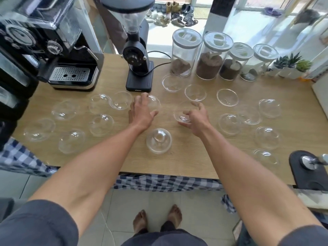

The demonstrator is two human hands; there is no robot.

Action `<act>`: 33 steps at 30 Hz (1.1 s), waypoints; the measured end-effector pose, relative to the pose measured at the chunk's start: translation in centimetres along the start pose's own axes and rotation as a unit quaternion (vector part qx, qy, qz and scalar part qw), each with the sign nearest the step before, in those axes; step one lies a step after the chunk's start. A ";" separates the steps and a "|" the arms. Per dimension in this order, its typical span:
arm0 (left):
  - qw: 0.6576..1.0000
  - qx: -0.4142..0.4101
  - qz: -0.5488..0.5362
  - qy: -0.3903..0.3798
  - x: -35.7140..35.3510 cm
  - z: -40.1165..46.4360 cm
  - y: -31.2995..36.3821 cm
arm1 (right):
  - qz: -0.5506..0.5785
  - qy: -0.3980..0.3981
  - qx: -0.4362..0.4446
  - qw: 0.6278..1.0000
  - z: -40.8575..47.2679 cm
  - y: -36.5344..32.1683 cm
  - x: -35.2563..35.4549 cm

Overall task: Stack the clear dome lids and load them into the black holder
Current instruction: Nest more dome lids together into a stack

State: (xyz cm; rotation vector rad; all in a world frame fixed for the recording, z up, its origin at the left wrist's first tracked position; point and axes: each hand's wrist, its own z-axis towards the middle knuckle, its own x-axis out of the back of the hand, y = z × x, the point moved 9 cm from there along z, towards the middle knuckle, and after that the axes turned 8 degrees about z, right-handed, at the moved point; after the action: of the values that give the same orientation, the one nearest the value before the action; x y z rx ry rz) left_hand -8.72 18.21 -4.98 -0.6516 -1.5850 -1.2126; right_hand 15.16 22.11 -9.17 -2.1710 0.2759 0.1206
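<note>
Fingers (pixel 198 108) of the right hand (pixel 197 119) are curled loosely around a clear dome lid (pixel 182 112), which is gripped at its rim, open side up, at the middle of the wooden table (pixel 204 162). Whether it is lifted off the table cannot be told. Spread fingers of the left hand (pixel 141 112) are laid released over the near edge of another lid (pixel 153 103), nothing being grasped. A further lid (pixel 158 141) is seen dome-up between the forearms, near the table's near edge. Many more lids are scattered singly to left and right, some dome-up and some inverted, none stacked. Along the far edge are set an espresso machine (pixel 53 55) at the left, a black grinder (pixel 137 55) beside it, and four lidded jars (pixel 209 57) to the right. A black holder (pixel 307 167) is seen at the near right corner.
</note>
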 end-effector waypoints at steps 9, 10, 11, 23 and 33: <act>0.999 -0.010 -0.052 -0.012 3.0 -2.9 -1.3 | -0.076 0.032 0.111 0.990 -5.0 -1.7 -0.7; 0.998 -0.012 -0.054 -0.014 3.3 -3.2 -1.5 | -0.108 0.036 0.143 0.983 -5.7 -2.1 -0.9; 0.998 -0.014 -0.056 -0.014 3.6 -3.5 -1.7 | -0.148 0.032 0.178 0.972 -6.5 -2.3 -1.3; 0.993 -0.036 -0.108 -0.007 6.1 -6.0 -4.5 | -0.540 -0.117 0.347 0.758 -12.8 5.9 -6.5; 0.988 -0.081 -0.130 -0.031 5.7 -8.6 -4.6 | -0.484 -0.081 0.300 0.818 -13.1 7.7 -5.9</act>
State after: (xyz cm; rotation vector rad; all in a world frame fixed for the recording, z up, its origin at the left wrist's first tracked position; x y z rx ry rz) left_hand -11.39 7.82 -1.47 -0.6019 -1.6733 -1.5394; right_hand 7.39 8.03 -6.66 -1.4271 -0.8032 -0.3236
